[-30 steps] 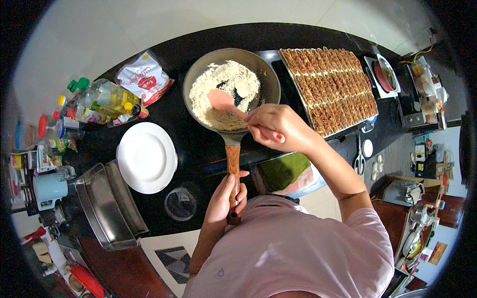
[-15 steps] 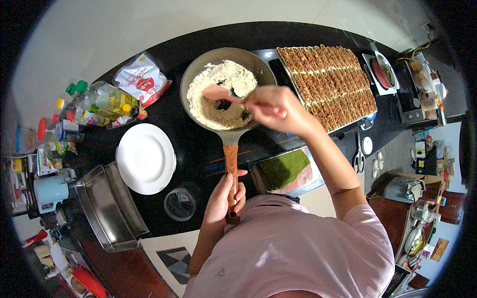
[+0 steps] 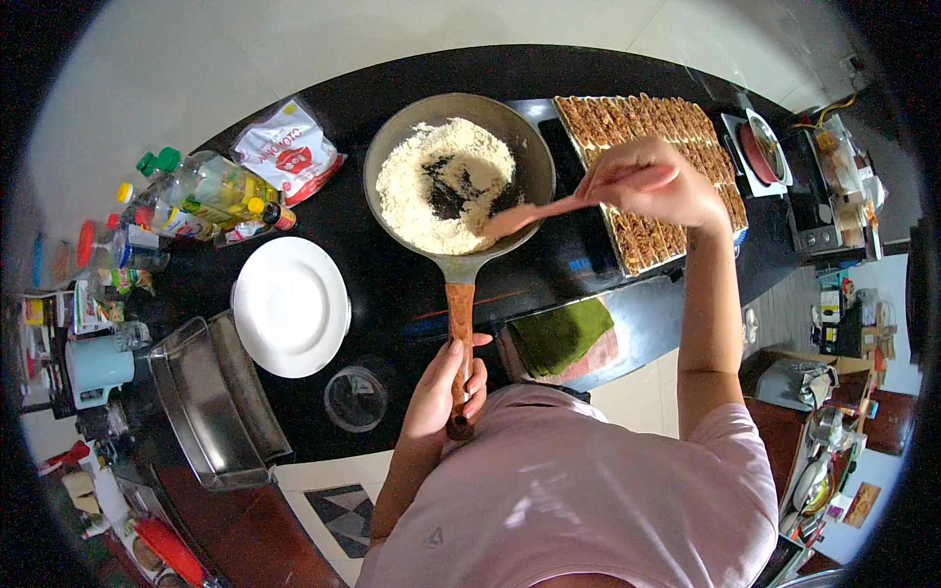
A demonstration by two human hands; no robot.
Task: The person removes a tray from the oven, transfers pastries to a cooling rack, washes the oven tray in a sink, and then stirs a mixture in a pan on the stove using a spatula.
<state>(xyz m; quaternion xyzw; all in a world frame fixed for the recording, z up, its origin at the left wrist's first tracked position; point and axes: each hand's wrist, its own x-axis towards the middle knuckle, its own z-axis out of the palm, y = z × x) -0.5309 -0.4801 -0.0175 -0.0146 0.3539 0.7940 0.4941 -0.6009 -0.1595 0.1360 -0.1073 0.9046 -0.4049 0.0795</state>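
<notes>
A grey frying pan (image 3: 529, 147) stands on the black cooktop, holding pale flour (image 3: 421, 191) with a dark bare patch in the middle. My left hand (image 3: 446, 387) grips the pan's wooden handle (image 3: 459, 318) near its end. My right hand (image 3: 652, 181) holds a pink spatula (image 3: 534, 214) by its shaft, to the right of the pan. The spatula's blade rests at the pan's lower right edge, in the flour.
A white plate (image 3: 289, 306) lies left of the handle, with a metal tray (image 3: 211, 402) and a glass jar (image 3: 355, 397) below it. Oil bottles (image 3: 211, 191) and a white bag (image 3: 289, 152) stand at the left. A tray of brown biscuits (image 3: 637, 132) sits right of the pan, a green cloth (image 3: 559, 333) below.
My right hand has swung right, out from over the pan, dragging the spatula across the flour and baring a dark patch of pan. My left hand stays on the handle.
</notes>
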